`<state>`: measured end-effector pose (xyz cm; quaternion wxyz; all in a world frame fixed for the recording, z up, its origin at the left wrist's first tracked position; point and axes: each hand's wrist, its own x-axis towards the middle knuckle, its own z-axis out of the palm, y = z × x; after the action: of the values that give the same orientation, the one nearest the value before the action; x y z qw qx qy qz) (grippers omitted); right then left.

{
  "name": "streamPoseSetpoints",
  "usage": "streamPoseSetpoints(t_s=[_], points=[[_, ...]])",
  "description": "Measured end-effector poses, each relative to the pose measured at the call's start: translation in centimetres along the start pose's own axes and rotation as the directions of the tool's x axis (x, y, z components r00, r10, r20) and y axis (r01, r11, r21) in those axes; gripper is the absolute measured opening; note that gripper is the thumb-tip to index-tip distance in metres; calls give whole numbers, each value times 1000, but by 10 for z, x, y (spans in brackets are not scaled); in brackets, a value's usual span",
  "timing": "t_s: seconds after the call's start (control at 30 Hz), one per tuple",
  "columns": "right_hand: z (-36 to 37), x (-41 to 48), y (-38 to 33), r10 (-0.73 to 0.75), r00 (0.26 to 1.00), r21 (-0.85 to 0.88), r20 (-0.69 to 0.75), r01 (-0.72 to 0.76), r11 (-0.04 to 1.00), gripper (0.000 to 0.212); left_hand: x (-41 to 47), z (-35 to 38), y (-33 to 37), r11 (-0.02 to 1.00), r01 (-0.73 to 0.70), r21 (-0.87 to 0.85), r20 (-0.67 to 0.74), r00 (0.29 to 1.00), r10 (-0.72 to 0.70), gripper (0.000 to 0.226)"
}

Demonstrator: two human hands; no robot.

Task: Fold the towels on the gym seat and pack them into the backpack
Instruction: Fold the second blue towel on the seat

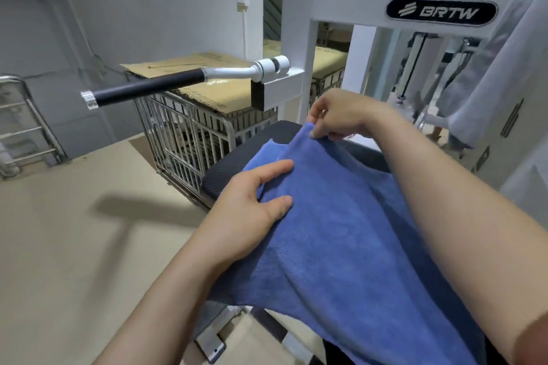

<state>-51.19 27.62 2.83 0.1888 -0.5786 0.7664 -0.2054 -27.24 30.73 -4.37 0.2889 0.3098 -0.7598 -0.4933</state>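
Note:
A blue towel (350,234) is spread over the black gym seat (225,169) and hangs off its near edge. My right hand (338,115) pinches the towel's far corner and lifts it a little above the seat. My left hand (255,207) lies flat on the towel's left side, fingers apart, pressing it onto the seat. A lighter blue layer (261,157) shows under the towel's left edge. No backpack is in view.
A black-gripped machine handle (142,89) juts out to the left at chest height. Behind the seat stands a metal cage (189,133) topped with cardboard. The white machine frame (415,9) rises at the right. A person stands at the far right. A step ladder (23,127) is at the left.

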Motion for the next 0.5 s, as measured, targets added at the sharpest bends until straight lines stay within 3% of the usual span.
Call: streamPoseSetpoints(t_s=[0.17,0.23,0.33,0.5], points=[[69,50,-23,1,991,-291,-134,-40,956,19,17,-29,-40,974,137,179,-59,990,-129,55],[88,58,-19,11,985,-331,-174,-69,941,19,20,-27,-53,970,152,191,-54,988,-145,56],[105,56,-11,-89,960,-407,-266,-28,913,20,25,-27,-65,977,138,163,-66,990,-129,55],[117,51,-1,-180,911,-307,-370,63,950,15,24,-33,-75,989,150,-18,-15,989,-150,54]])
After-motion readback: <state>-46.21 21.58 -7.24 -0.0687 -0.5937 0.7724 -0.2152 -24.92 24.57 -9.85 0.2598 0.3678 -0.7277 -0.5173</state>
